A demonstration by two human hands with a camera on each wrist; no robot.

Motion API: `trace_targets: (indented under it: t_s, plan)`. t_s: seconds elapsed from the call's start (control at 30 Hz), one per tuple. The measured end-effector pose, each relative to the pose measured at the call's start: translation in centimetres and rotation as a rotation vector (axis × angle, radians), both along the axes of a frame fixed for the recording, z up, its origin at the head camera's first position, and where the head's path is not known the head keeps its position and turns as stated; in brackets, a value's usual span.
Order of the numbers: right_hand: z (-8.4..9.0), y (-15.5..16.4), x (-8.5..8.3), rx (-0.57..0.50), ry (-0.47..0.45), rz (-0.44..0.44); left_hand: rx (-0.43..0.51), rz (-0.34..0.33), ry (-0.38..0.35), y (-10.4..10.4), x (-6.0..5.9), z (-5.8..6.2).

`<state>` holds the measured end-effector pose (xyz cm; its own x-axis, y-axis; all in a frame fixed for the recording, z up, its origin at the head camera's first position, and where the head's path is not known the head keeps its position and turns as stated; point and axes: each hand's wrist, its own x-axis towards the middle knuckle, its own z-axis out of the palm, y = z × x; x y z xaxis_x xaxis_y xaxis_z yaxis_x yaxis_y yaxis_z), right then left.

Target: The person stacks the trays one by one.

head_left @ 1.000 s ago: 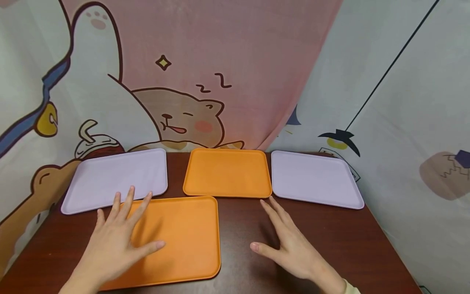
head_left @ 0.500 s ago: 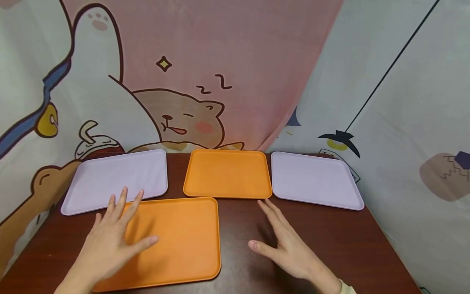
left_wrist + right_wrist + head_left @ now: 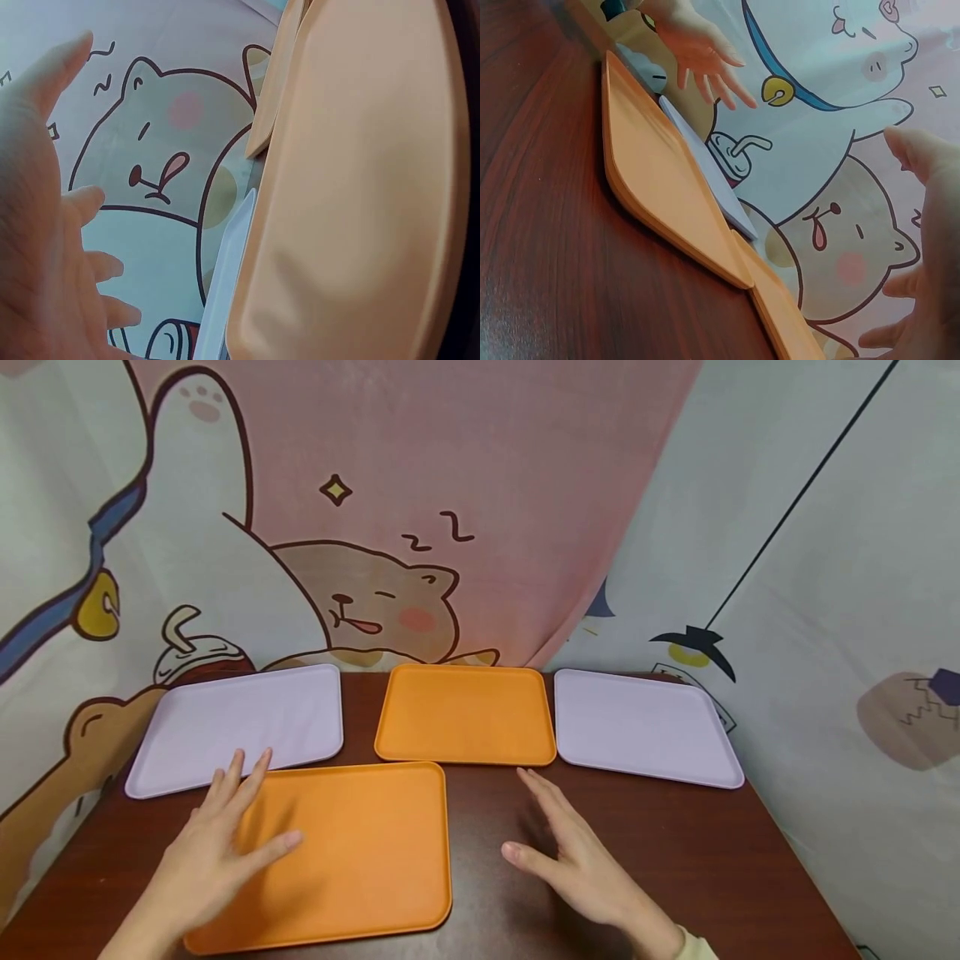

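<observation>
My left hand [image 3: 232, 827] is open with spread fingers, held just above the left end of the near orange tray [image 3: 352, 852]. The right wrist view shows that left hand [image 3: 697, 45] raised off the orange tray [image 3: 660, 187]. My right hand [image 3: 547, 835] is open too, fingers straight, over the bare wooden table [image 3: 510, 793] right of that tray. Neither hand holds anything. In the left wrist view my left hand [image 3: 37, 225] fills the left side beside the orange tray [image 3: 360, 187].
Three more trays line the back of the table: a lilac tray [image 3: 240, 722] at left, an orange tray [image 3: 465, 714] in the middle, a lilac tray [image 3: 637, 727] at right. Cartoon cloth [image 3: 420, 527] hangs behind and on both sides.
Both hands have drawn back a little toward me, the left one also sliding leftward off the middle of the near orange tray. The trays have stayed in place.
</observation>
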<state>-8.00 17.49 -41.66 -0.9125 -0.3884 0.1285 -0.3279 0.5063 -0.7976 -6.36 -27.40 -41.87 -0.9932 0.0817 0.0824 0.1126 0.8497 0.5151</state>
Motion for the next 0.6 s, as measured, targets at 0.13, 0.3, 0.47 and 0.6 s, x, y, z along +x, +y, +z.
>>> trace_targets:
  t_s: [0.13, 0.3, 0.47, 0.6]
  plan:
    - [0.0, -0.4, 0.0, -0.029, -0.007, 0.017, 0.003, 0.019, -0.020, -0.4, 0.0, 0.0]
    - [-0.4, -0.9, -0.3, -0.072, -0.044, 0.051, 0.051, 0.024, -0.040, -0.9, 0.0, -0.2]
    - [-0.8, -1.4, -0.3, -0.098, -0.058, 0.065, 0.139, 0.017, -0.057, -1.4, 0.1, -0.4]
    - [-0.7, -1.8, -0.2, -0.113, -0.075, 0.065, 0.156, 0.017, -0.061, -1.7, 0.1, -0.5]
